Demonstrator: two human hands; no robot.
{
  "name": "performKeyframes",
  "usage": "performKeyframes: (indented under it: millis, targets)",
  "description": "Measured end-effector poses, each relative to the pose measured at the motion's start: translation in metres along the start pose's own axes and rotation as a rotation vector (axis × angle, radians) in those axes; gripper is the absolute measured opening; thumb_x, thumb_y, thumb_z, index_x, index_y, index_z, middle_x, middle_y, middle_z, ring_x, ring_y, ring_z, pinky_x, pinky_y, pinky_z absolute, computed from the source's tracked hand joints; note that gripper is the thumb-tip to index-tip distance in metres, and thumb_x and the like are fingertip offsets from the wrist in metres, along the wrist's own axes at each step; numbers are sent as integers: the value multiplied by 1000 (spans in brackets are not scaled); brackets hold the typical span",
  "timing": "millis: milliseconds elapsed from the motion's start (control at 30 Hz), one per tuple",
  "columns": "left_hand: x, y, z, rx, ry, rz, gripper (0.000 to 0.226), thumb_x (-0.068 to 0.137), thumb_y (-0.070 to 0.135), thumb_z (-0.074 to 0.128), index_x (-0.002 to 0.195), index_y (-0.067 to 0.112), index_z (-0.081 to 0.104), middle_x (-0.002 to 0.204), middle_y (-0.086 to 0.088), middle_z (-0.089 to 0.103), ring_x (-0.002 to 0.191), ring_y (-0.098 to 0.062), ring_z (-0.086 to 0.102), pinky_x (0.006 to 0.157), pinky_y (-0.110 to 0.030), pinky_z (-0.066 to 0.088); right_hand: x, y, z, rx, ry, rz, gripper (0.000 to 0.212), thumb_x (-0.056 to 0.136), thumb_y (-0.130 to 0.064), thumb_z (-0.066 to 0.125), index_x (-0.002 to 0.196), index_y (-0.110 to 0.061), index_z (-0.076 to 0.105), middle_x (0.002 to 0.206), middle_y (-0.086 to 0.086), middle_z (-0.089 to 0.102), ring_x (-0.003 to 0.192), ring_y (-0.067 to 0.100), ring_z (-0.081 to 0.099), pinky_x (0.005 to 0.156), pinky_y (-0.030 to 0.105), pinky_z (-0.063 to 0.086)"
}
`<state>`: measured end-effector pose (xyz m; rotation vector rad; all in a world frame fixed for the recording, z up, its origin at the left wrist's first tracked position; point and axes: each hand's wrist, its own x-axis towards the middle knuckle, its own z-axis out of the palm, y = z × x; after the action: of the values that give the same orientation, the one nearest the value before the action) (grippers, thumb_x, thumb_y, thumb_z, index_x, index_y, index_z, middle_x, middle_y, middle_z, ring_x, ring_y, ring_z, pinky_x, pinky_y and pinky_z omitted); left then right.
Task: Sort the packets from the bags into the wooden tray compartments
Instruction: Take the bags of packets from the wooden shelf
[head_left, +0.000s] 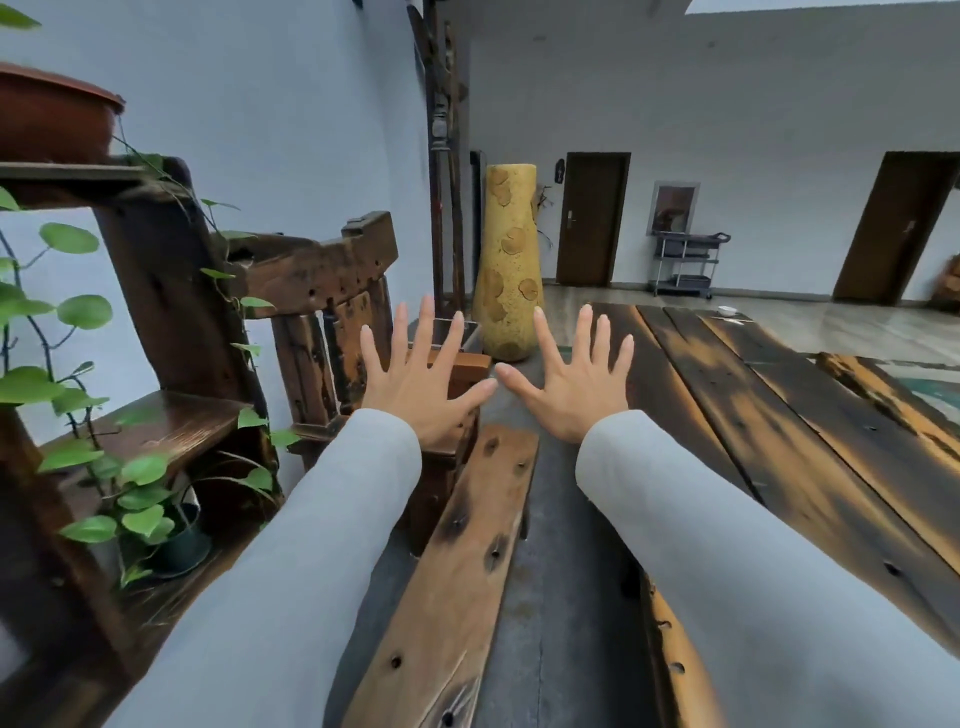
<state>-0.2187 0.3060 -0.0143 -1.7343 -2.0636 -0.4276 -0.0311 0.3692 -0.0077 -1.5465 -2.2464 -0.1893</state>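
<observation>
The left hand (415, 382) and the right hand (576, 382) are both held out in front, palms away, fingers spread wide and holding nothing — the thumbs nearly meet in the middle, though whether they touch cannot be told. Grey sleeves (291, 561) cover both arms to the wrist. This looks like a moment outside the sorting itself, most likely its very start or end: no packets, bags or wooden tray show anywhere, so the task's things are simply out of sight. The next move, as a guess, calls for turning the head down or round to find the bags and the tray, then reaching into a bag for a first packet. Below the hands runs a pale plank bench (457, 561), and to the right lies the dark, scorched-looking counter (810, 415), bare over the part that shows; its near end and right side are cut off by the frame. A small white object (726, 310) sits at its far end, too small to name. The left hand partly hides a wooden stool (465, 374) behind it, beside a tall yellow vase (511, 260).
</observation>
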Motion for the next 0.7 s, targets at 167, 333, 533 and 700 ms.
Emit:
performKeyframes:
  millis: [167,333,533,700]
  targets:
    - [14,-9,15,58,-5,-93,88,82,85,3,154,37,-17,163,-2,-28,150,-30,-27,117,-66,-7,38,-7,27,36,-26,-90,89,81,-90,5,155,-47,-17,168,14,-21,154,39,-21,120,65,-13]
    - [4,-35,26,130,-37,-209,88,84,84,7,154,36,-18,164,-2,-26,151,-30,-24,117,-65,-11,59,-32,54,105,-81,-192,88,81,-90,5,156,-47,-14,169,14,-17,155,38,-18,121,63,-13]
    - [-21,-97,23,181,-72,-361,87,85,84,10,154,37,-16,165,0,-25,151,-29,-23,118,-66,-5,74,-101,80,201,-138,-360,90,81,-89,4,157,-44,-12,170,10,-15,156,38,-16,122,63,-11]
    - [-60,-158,20,231,-111,-487,87,85,83,9,154,37,-16,164,0,-25,151,-28,-24,117,-66,-7,72,-184,94,284,-173,-514,87,85,-86,9,157,-43,-14,170,8,-17,155,36,-17,123,61,-10]
